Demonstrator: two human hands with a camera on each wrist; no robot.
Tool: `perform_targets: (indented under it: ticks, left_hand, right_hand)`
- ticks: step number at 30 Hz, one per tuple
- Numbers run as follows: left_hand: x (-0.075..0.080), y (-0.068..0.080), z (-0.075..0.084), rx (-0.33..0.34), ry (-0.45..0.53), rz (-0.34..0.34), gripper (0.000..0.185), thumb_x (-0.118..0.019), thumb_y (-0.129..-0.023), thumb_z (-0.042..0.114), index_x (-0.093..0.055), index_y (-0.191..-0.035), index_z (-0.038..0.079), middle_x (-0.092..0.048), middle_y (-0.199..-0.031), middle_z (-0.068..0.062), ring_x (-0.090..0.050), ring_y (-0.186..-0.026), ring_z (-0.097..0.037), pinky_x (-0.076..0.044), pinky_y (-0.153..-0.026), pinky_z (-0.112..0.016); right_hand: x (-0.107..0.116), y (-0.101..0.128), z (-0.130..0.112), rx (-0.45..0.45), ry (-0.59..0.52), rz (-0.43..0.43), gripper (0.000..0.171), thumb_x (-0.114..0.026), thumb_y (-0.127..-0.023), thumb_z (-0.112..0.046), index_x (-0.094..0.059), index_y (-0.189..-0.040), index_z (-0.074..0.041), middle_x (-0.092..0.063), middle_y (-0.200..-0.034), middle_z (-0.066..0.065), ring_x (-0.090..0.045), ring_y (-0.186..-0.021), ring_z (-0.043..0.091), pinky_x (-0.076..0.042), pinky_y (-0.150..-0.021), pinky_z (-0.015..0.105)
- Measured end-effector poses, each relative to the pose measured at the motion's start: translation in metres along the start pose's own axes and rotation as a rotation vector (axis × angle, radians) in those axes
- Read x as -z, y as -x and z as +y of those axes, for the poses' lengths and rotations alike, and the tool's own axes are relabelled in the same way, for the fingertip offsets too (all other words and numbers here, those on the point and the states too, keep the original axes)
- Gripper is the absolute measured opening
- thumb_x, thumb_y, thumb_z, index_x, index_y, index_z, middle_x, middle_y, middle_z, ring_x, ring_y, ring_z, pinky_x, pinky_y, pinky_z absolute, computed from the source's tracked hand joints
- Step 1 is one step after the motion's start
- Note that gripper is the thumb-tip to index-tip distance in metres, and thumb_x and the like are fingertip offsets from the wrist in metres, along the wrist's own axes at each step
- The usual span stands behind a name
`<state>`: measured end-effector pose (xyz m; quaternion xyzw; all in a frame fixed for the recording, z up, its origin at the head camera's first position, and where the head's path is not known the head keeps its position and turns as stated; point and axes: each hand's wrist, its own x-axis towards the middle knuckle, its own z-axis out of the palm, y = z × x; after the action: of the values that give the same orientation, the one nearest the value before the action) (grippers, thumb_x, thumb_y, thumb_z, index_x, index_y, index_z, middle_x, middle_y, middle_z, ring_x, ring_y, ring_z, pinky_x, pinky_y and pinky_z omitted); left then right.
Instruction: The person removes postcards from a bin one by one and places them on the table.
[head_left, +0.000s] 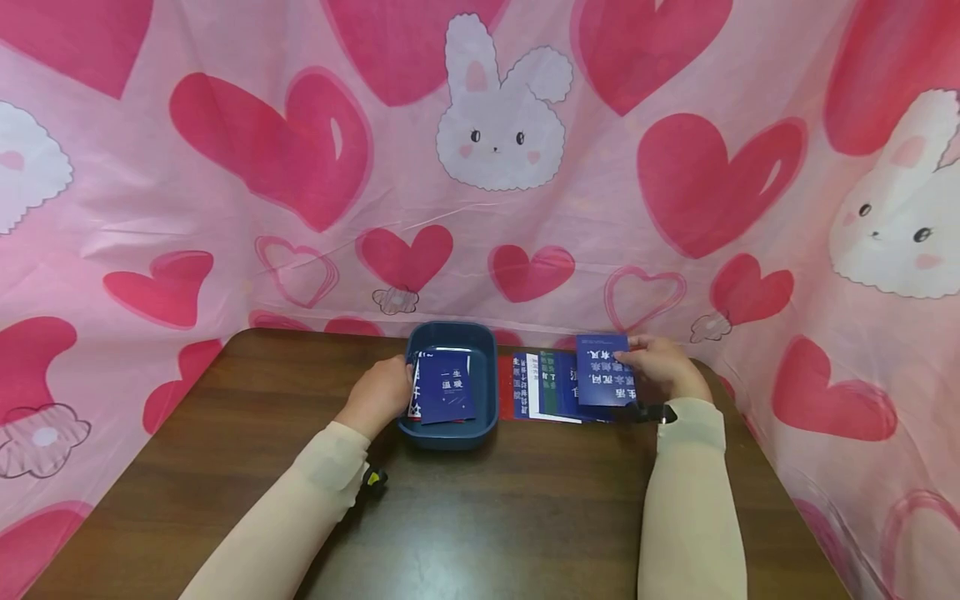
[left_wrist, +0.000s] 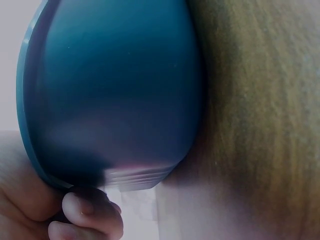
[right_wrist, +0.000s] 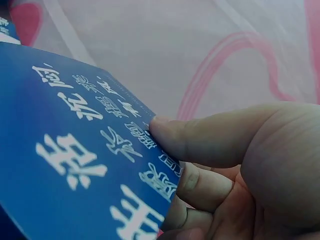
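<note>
A dark blue plastic basin [head_left: 486, 417] stands near the table's back edge, with several printed cards [head_left: 447, 396] lying inside it. My left hand [head_left: 380, 395] grips the basin's left rim; in the left wrist view its curled fingers [left_wrist: 90, 212] show at the rim. To the right, my right hand [head_left: 663, 365] pinches a blue card [head_left: 600, 375] with white lettering by its right edge. Thumb [right_wrist: 200, 140] on top and fingers beneath show in the right wrist view. This card is above the right end of a row of overlapping cards [head_left: 534, 387].
The row of cards starts beside the basin's right side, with a red card [head_left: 506, 392] at its left end. A brown wooden table [head_left: 495, 517] lies beneath everything. Behind it hangs a pink cloth [head_left: 525, 217] with hearts and rabbits.
</note>
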<state>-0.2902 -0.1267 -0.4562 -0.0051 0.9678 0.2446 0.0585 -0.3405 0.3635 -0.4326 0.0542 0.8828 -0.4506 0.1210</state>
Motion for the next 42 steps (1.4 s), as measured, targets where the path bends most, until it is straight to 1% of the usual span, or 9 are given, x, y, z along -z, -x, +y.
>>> perform_targets:
  ticks: [2,9,12,15,20,22,27,31,42]
  left_hand:
    - [0.0,0.0,0.0,0.001,-0.001,-0.003,0.043,-0.051,-0.12,0.028,-0.066,-0.145,-0.004,-0.079,-0.125,-0.024,-0.079,-0.103,-0.037,-0.068,-0.1,-0.063]
    - [0.0,0.0,0.001,0.004,-0.016,0.015,0.043,-0.049,-0.12,0.028,-0.066,-0.144,-0.004,-0.079,-0.126,-0.025,-0.078,-0.104,-0.038,-0.067,-0.101,-0.064]
    - [0.001,0.0,0.001,0.003,-0.011,0.013,0.044,-0.049,-0.12,0.028,-0.066,-0.146,-0.004,-0.079,-0.128,-0.025,-0.078,-0.105,-0.038,-0.067,-0.103,-0.064]
    - [0.0,0.0,0.001,0.004,-0.004,0.007,0.044,-0.049,-0.12,0.029,-0.066,-0.147,-0.003,-0.079,-0.13,-0.024,-0.079,-0.109,-0.039,-0.066,-0.104,-0.064]
    - [0.0,-0.002,0.001,-0.004,-0.014,0.014,0.044,-0.048,-0.121,0.029,-0.066,-0.145,-0.003,-0.079,-0.13,-0.025,-0.079,-0.111,-0.04,-0.066,-0.104,-0.065]
    - [0.0,-0.002,0.001,-0.002,-0.014,0.013,0.044,-0.048,-0.121,0.029,-0.066,-0.145,-0.003,-0.079,-0.13,-0.025,-0.079,-0.111,-0.04,-0.066,-0.104,-0.065]
    - [0.0,-0.001,0.002,0.004,-0.014,0.011,0.044,-0.048,-0.121,0.029,-0.065,-0.147,-0.003,-0.078,-0.131,-0.025,-0.079,-0.112,-0.041,-0.066,-0.104,-0.065]
    - [-0.001,0.0,0.002,-0.001,-0.017,0.015,0.045,-0.048,-0.121,0.029,-0.065,-0.147,-0.004,-0.078,-0.133,-0.025,-0.079,-0.115,-0.042,-0.065,-0.106,-0.066]
    - [-0.001,0.001,0.002,0.015,-0.005,0.005,0.047,-0.049,-0.12,0.029,-0.063,-0.15,-0.004,-0.077,-0.135,-0.026,-0.079,-0.115,-0.042,-0.065,-0.106,-0.065]
  right_hand:
    - [-0.003,-0.003,0.005,0.003,-0.016,-0.016,0.052,-0.073,-0.112,-0.03,-0.06,-0.152,0.001,-0.074,-0.103,0.002,-0.067,-0.093,0.02,-0.061,-0.078,0.031]
    - [-0.015,-0.012,0.014,-0.019,-0.099,-0.096,0.053,-0.072,-0.111,-0.026,-0.055,-0.152,0.003,-0.072,-0.109,0.004,-0.069,-0.094,0.019,-0.066,-0.081,0.032]
    - [-0.02,-0.013,0.013,-0.044,-0.131,-0.108,0.053,-0.072,-0.111,-0.024,-0.053,-0.152,0.004,-0.074,-0.106,0.004,-0.072,-0.091,0.018,-0.068,-0.08,0.033]
    - [-0.024,-0.014,0.012,-0.056,-0.144,-0.105,0.051,-0.073,-0.111,-0.022,-0.055,-0.15,0.005,-0.077,-0.11,0.009,-0.076,-0.092,0.02,-0.07,-0.083,0.035]
    - [-0.026,-0.016,0.015,-0.079,-0.026,-0.069,0.041,-0.077,-0.109,-0.027,-0.06,-0.136,-0.001,-0.073,-0.125,0.017,-0.072,-0.108,0.031,-0.067,-0.087,0.041]
    - [-0.026,-0.017,0.014,-0.078,0.04,-0.045,0.037,-0.079,-0.108,-0.029,-0.062,-0.127,-0.003,-0.072,-0.124,0.018,-0.069,-0.109,0.034,-0.064,-0.087,0.04]
    - [-0.03,-0.019,0.01,-0.048,0.169,0.016,0.029,-0.083,-0.104,-0.025,-0.06,-0.102,-0.007,-0.074,-0.1,0.013,-0.07,-0.094,0.03,-0.059,-0.078,0.037]
    - [-0.033,-0.021,0.008,-0.043,0.224,0.042,0.033,-0.085,-0.101,-0.02,-0.056,-0.087,-0.01,-0.067,-0.081,0.006,-0.065,-0.077,0.022,-0.051,-0.065,0.031]
    - [-0.037,-0.022,0.005,-0.072,0.295,0.059,0.036,-0.085,-0.102,-0.02,-0.059,-0.08,-0.008,-0.06,-0.073,0.004,-0.06,-0.073,0.023,-0.048,-0.064,0.032]
